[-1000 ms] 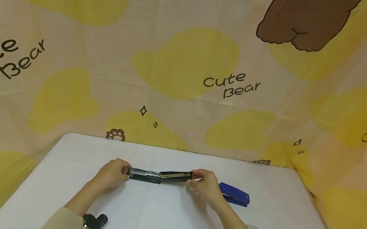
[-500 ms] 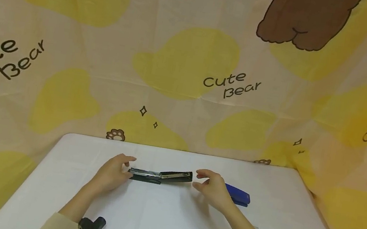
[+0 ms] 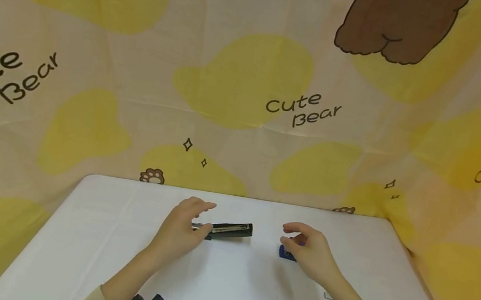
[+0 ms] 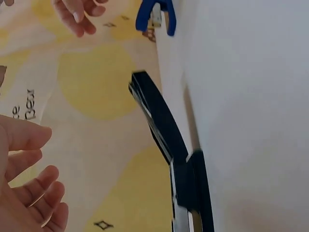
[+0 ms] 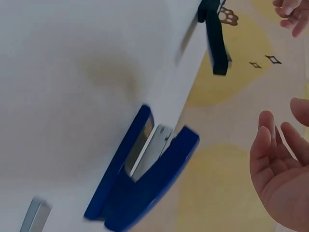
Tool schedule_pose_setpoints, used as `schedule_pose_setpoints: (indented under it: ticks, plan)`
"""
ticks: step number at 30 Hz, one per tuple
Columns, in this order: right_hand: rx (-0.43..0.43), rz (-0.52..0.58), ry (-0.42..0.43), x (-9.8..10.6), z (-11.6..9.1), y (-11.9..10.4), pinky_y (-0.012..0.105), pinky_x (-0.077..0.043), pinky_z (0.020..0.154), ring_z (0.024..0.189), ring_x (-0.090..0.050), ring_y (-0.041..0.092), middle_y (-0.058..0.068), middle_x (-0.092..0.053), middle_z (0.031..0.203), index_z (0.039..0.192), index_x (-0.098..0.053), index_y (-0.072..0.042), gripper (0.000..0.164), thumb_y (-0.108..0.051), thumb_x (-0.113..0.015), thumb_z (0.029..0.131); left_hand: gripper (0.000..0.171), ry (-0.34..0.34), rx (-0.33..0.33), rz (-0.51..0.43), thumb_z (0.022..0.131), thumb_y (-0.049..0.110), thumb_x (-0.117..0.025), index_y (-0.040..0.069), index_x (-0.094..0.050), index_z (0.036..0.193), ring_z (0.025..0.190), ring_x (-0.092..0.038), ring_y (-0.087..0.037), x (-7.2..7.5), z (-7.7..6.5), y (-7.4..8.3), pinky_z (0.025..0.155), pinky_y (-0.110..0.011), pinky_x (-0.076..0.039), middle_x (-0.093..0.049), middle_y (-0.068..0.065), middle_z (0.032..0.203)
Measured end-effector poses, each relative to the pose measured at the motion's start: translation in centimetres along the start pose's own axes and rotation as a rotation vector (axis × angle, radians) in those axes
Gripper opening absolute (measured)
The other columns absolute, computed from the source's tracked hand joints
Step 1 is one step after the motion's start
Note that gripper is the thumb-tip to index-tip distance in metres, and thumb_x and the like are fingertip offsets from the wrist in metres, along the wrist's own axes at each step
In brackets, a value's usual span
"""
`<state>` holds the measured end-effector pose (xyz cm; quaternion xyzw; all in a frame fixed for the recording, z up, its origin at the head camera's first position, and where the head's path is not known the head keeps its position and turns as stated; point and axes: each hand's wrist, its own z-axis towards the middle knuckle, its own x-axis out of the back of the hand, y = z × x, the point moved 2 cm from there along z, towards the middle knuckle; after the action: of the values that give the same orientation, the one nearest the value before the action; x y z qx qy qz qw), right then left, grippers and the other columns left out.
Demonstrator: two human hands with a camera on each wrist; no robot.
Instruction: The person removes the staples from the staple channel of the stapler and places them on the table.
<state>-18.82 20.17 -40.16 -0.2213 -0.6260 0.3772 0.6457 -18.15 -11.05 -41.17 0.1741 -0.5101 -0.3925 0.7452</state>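
A black stapler (image 3: 232,230), folded wide apart with its metal inside showing, lies on the white table. My left hand (image 3: 183,227) is above its left part and hides it in the head view; the left wrist view shows loosely bent fingers apart from the black stapler (image 4: 161,116). Over to the right, my right hand (image 3: 313,256) hovers over a blue stapler (image 3: 287,253), covering most of it. Seen from the right wrist, the blue stapler (image 5: 166,174) has its arms spread, and my relaxed right hand (image 5: 282,179) holds nothing.
A small grey metallic strip, maybe staples (image 5: 36,215), lies on the table (image 3: 236,296) nearer to me than the blue stapler, partly behind the right forearm. Behind the table's far edge hangs a yellow patterned cloth (image 3: 241,87).
Both hands have let go of the black stapler, which stays in place. My left hand has moved right, over its left part. My right hand has moved right, over the blue stapler.
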Motion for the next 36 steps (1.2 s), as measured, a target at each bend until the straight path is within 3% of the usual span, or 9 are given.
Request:
schedule_pose_setpoints:
  ticks: [7,19,22,29,36]
  plan:
    - [0.032,-0.053,0.04,1.9,-1.5,2.3,0.027,-0.055,0.074,0.089,-0.065,0.017,0.011,-0.073,0.117,0.126,-0.07,-0.005,0.035,-0.014,-0.079,0.094,0.043,0.029,-0.1,-0.099,0.086,0.007,-0.084,0.009,-0.073,0.127,0.113,-0.058,-0.024,-2.3,0.1,2.4,0.092,-0.047,-0.051,-0.066,-0.005,0.119]
    - [0.078,-0.155,0.076,5.1,-3.2,6.3,0.036,-0.053,0.089,0.113,-0.062,0.031,0.013,-0.068,0.128,0.132,-0.065,-0.005,0.046,-0.021,-0.082,0.092,0.048,-0.064,-0.09,-0.144,0.086,0.013,-0.084,0.011,-0.071,0.132,0.114,-0.057,-0.021,-6.4,0.4,5.3,0.092,-0.041,-0.051,-0.064,-0.004,0.124]
    - [0.062,-0.177,0.065,5.7,-3.3,7.6,0.035,-0.053,0.089,0.116,-0.06,0.033,0.014,-0.066,0.132,0.134,-0.064,-0.005,0.05,-0.023,-0.082,0.091,0.05,-0.085,-0.082,-0.138,0.085,0.015,-0.084,0.012,-0.07,0.133,0.115,-0.057,-0.021,-7.4,0.5,5.8,0.094,-0.042,-0.049,-0.064,-0.004,0.125]
    - [-0.032,-0.162,-0.006,6.4,-3.3,10.0,0.051,-0.052,0.091,0.121,-0.058,0.042,0.026,-0.059,0.139,0.142,-0.056,0.001,0.064,-0.028,-0.082,0.092,0.055,-0.124,-0.1,-0.099,0.086,0.022,-0.084,0.014,-0.067,0.138,0.12,-0.058,-0.022,-9.7,0.9,6.4,0.099,-0.042,-0.048,-0.065,-0.003,0.13]
    - [-0.066,-0.151,-0.044,6.5,-2.6,11.2,0.052,-0.053,0.092,0.12,-0.06,0.044,0.029,-0.058,0.141,0.144,-0.053,0.003,0.068,-0.028,-0.082,0.091,0.062,-0.203,-0.036,-0.112,0.088,0.024,-0.083,0.013,-0.061,0.145,0.131,-0.056,-0.025,-11.8,1.5,6.6,0.106,-0.048,-0.047,-0.061,-0.005,0.141]
